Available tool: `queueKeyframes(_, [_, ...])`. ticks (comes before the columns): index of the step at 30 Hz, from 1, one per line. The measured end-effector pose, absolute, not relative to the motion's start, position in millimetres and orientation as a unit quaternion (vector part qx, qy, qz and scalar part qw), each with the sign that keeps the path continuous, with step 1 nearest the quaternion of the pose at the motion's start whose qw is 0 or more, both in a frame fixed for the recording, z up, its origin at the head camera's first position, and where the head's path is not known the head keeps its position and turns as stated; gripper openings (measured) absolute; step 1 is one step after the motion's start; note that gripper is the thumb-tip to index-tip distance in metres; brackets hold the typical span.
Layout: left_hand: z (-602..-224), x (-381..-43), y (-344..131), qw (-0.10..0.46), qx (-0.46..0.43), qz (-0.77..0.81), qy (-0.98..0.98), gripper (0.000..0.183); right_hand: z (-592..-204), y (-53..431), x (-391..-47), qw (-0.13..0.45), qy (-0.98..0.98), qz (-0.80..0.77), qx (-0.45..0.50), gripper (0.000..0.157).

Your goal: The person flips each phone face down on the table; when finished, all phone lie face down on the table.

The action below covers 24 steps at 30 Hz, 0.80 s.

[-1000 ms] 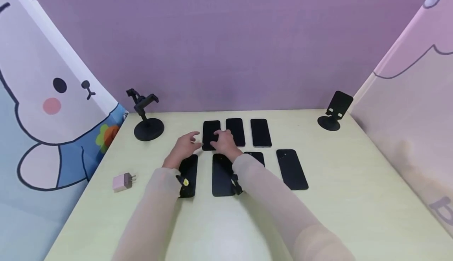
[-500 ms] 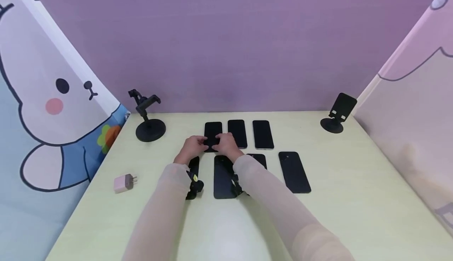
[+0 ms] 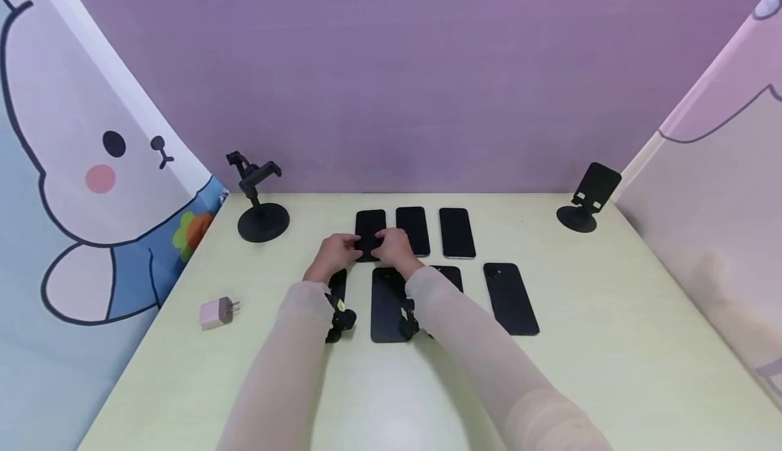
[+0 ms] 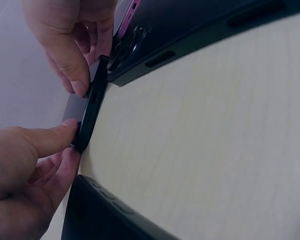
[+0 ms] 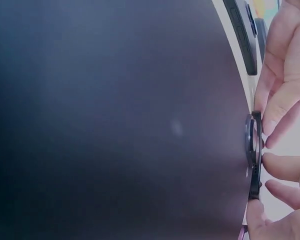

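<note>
A black smartphone point(image 3: 368, 223) lies at the left end of the back row. My left hand point(image 3: 336, 254) pinches its left edge, and my right hand point(image 3: 396, 248) pinches the right edge. In the left wrist view my left thumb rests on the face of the smartphone point(image 4: 92, 112) while the fingers sit at its side. The right wrist view shows the same smartphone point(image 5: 255, 165) edge-on between both hands. Below my right hand is a larger dark phone point(image 3: 386, 308); another phone point(image 3: 339, 284) is partly hidden under my left wrist.
Two more phones point(image 3: 413, 230) point(image 3: 457, 232) continue the back row. At front right lie a dark phone point(image 3: 511, 299) and one partly covered by my sleeve point(image 3: 451, 274). A black phone holder point(image 3: 263, 222) stands left, a folding stand point(image 3: 589, 196) right. A pink charger point(image 3: 216, 313) lies at left.
My left hand has moved right onto the smartphone's left edge and its fingers have closed there. The right hand has drawn in at the right edge. The view has shifted slightly.
</note>
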<state>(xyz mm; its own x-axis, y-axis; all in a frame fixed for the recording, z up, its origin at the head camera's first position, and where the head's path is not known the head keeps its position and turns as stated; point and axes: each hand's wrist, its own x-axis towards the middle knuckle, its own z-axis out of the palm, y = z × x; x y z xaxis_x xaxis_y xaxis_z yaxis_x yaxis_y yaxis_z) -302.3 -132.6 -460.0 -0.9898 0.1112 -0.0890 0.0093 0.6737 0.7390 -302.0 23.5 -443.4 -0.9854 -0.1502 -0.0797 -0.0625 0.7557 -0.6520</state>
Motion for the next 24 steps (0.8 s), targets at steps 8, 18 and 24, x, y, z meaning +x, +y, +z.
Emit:
queueKeyframes(8, [-459.2, -301.2, -132.0, 0.063, 0.023, 0.408, 0.911, 0.041, -443.4, 19.0, -300.6, 0.053, 0.931, -0.358, -0.039, 0.037])
queueKeyframes(18, [-458.6, -302.0, -130.7, 0.059, 0.021, 0.393, 0.917, 0.040, -446.7, 21.4, -301.2, 0.058, 0.909, -0.412, -0.017, 0.040])
queueKeyframes(24, [-457.9, -301.3, -131.5, 0.063, 0.020, 0.398, 0.915, 0.040, -450.4, 25.1, -302.9, 0.052, 0.899, -0.434, -0.019, 0.039])
